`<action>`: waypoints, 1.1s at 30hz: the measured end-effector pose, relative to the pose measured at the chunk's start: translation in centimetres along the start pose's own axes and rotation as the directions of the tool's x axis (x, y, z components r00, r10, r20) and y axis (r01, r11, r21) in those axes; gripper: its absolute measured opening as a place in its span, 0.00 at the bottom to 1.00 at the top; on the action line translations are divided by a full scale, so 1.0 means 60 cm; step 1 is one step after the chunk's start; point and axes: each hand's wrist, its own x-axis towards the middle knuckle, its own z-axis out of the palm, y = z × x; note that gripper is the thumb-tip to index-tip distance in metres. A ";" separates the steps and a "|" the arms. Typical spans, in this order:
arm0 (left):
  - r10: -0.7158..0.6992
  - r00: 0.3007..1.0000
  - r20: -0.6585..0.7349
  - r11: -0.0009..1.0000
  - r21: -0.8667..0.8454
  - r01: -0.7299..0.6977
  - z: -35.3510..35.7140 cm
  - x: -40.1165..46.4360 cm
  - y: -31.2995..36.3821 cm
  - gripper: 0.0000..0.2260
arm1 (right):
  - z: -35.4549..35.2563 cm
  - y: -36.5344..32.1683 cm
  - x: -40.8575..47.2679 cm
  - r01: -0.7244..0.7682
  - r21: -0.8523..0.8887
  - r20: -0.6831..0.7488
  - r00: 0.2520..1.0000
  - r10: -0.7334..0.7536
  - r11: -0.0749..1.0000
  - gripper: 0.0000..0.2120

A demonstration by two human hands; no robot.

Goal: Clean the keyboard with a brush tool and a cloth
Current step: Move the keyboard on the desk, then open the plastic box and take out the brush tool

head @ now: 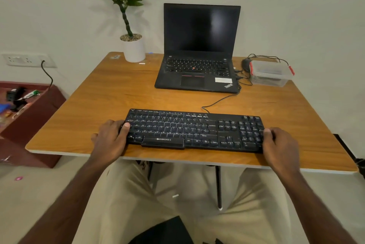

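Note:
A black wired keyboard [194, 131] lies near the front edge of the wooden table [110, 89]. My left hand [110, 137] grips its left end, thumb on the keys and fingers curled round the side. At the right end, my right hand [280, 145] holds the keyboard the same way, thumb on the number pad's edge. No brush and no cloth are in view.
An open black laptop [199, 52] stands behind the keyboard, its cable running to it. A clear plastic box with red clips [270, 74] and a black mouse [245, 64] sit at the back right. A potted plant [134, 48] is at the back left. A maroon box [29, 109] of clutter stands left of the table.

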 end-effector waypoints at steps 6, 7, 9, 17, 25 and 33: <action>0.021 0.997 -0.076 1.000 0.009 -0.020 -0.011 0.032 0.026 0.27 | -0.006 -0.005 0.028 -0.043 -0.039 0.011 0.999 0.044 0.998 0.13; 0.049 0.995 -0.089 0.999 -0.008 -0.050 -0.009 0.044 0.041 0.26 | -0.006 -0.007 0.038 -0.034 -0.035 0.006 0.999 0.034 0.999 0.12; 0.153 0.983 -0.103 0.984 -0.075 -0.161 0.005 0.073 0.088 0.18 | -0.007 -0.015 0.059 -0.008 -0.030 0.004 1.000 0.008 1.000 0.12; 0.381 0.922 0.076 0.870 -0.369 -0.329 0.129 0.200 0.351 0.05 | -0.021 -0.035 0.177 0.099 -0.018 -0.036 0.994 -0.100 0.995 0.13; 0.314 0.916 0.250 0.877 -0.445 -0.179 0.231 0.284 0.529 0.10 | -0.038 0.027 0.338 -0.070 -0.056 -0.022 0.997 0.069 0.996 0.14; 0.261 0.907 0.330 0.901 -0.421 -0.106 0.271 0.314 0.587 0.10 | -0.026 0.083 0.456 -0.468 0.169 0.010 0.881 0.474 0.867 0.20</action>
